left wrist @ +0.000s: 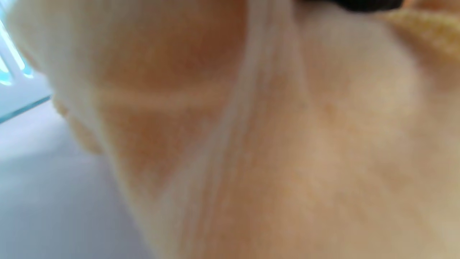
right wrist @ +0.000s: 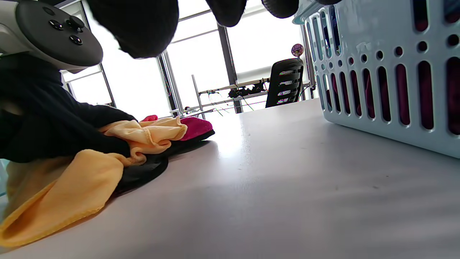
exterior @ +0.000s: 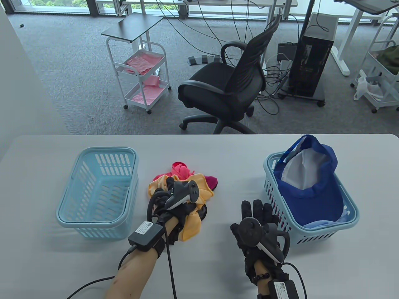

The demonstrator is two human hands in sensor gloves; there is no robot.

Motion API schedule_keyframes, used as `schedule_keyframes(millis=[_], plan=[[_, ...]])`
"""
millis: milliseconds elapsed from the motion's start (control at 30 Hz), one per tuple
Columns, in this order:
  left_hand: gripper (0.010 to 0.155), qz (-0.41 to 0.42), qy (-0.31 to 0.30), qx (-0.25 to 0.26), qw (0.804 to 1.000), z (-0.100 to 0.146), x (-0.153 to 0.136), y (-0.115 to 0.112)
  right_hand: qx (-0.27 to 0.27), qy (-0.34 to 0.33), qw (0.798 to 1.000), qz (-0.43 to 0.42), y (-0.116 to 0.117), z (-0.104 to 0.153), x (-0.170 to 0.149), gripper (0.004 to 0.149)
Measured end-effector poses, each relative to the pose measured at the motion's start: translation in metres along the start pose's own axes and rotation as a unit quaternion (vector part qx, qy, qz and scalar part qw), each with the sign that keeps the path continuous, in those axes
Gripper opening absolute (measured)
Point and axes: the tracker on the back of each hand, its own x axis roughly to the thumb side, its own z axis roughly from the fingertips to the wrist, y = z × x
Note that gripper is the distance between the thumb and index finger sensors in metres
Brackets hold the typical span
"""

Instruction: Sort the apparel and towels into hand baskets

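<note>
A pile of cloths lies mid-table: an orange towel [exterior: 194,221], pink cloths [exterior: 180,170] and a black item [exterior: 203,213] underneath. My left hand [exterior: 170,199] rests on the pile and grips the orange towel, which fills the left wrist view [left wrist: 287,151]; the right wrist view shows the towel [right wrist: 72,194] bunched under that hand. My right hand [exterior: 257,211] is empty, fingers spread flat above the table beside the right basket [exterior: 324,232], which holds blue caps [exterior: 314,190]. The left basket [exterior: 98,193] holds nothing.
Both light-blue baskets stand on a white table [exterior: 218,268]. Beyond its far edge are an office chair [exterior: 230,84], a white cart [exterior: 140,68] with pink cloths, and a computer tower [exterior: 311,62].
</note>
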Motion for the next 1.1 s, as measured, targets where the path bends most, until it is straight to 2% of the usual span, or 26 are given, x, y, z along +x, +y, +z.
schedule_keyframes(millis=[200,300,500,700,1100], plan=[[0.057,0.002,0.002,0.047,0.999,0.0,0.0,0.006,0.005,0.014,1.0,0.003,0.006,-0.001,-0.004,0.077],[0.052,0.022,0.01,0.051,0.998,-0.002,-0.004,0.012,0.007,0.018,1.0,0.0,0.006,-0.003,-0.005,0.076],[0.051,0.098,0.011,0.023,0.995,-0.006,-0.016,0.019,0.002,0.016,1.0,0.0,0.004,-0.001,-0.005,0.076],[0.052,0.128,0.01,0.015,0.992,-0.006,-0.023,0.023,0.0,0.009,1.0,-0.003,0.004,-0.001,-0.005,0.076],[0.051,0.193,0.04,0.075,0.977,0.014,-0.044,0.043,0.001,-0.003,1.0,-0.029,0.002,0.0,-0.007,0.076]])
